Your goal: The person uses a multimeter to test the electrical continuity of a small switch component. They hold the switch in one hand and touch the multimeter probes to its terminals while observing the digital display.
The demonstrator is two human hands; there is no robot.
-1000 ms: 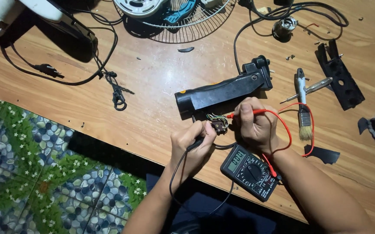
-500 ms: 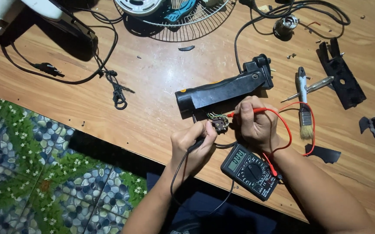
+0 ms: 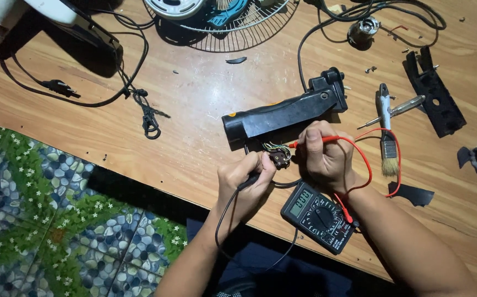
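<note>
Left hand (image 3: 245,184) pinches the black probe (image 3: 247,182), right hand (image 3: 326,157) grips the red probe (image 3: 311,142). Both tips meet the small wired switch (image 3: 278,158) between the hands, just below the black handle housing (image 3: 285,113). The multimeter (image 3: 318,215) lies beneath the right wrist

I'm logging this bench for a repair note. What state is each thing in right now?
Left hand: gripping the black probe, tip at the small wired switch.
Right hand: gripping the red probe, tip at the same switch.
Multimeter: switched on, display lit, lying flat.
Black handle housing: lying on its side, wires trailing out.
Paintbrush: lying flat, untouched.
Power plug: unplugged, on the table.
</note>
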